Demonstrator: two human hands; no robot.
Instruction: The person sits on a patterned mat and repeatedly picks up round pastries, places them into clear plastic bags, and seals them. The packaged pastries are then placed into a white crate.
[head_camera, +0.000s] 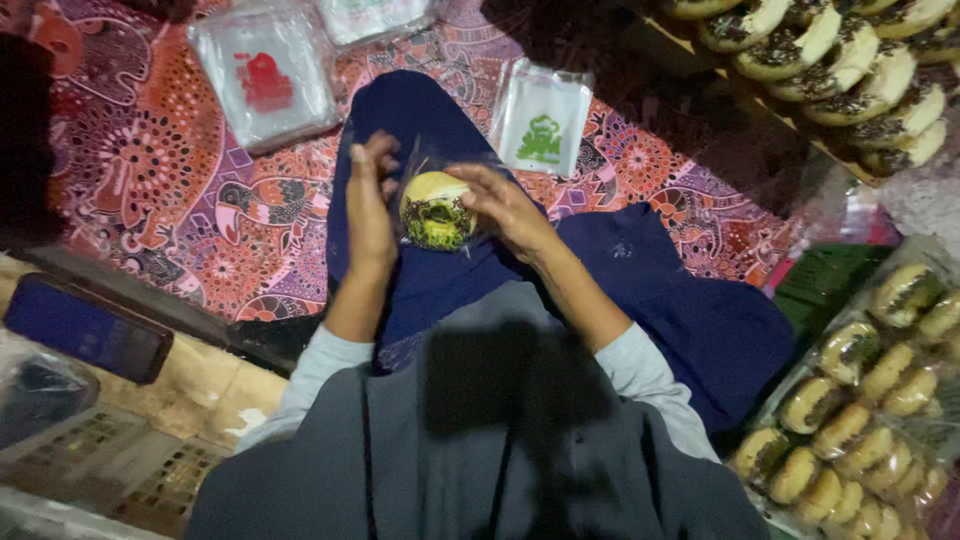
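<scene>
You sit on a patterned red-and-orange mat (170, 190) spread over the floor. On it, top left, lies a stack of clear plastic bags with a red print (266, 80); just right of it, a second clear stack (375, 15) cut by the frame edge. Beside your knee rests a small clear bag with a green print (542, 125). Off the mat, lower left, a dark phone (85, 328) lies on the tan floor (200, 385), with plastic crates (90, 450) near it. At right, bagged round cakes (860, 420) lie piled.
</scene>
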